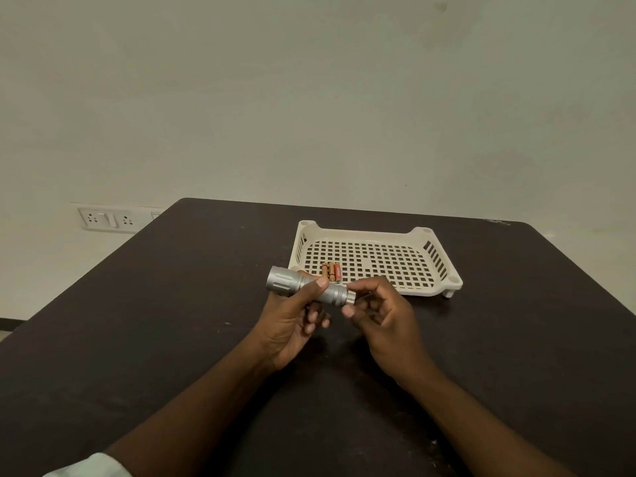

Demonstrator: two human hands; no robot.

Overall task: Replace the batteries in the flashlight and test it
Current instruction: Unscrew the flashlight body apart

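The left hand (292,318) grips the silver flashlight (309,286) above the dark table (172,304), fingers curled round its body; the right hand (382,311) pinches its tail end. Three batteries (331,271) lie in the tray (375,261) (near-left corner).

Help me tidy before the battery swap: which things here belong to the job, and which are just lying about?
In the job:
- flashlight, held in the left hand
- right hand at its tail end
- batteries in the tray

Lying about:
- wall sockets
- table, only the work surface
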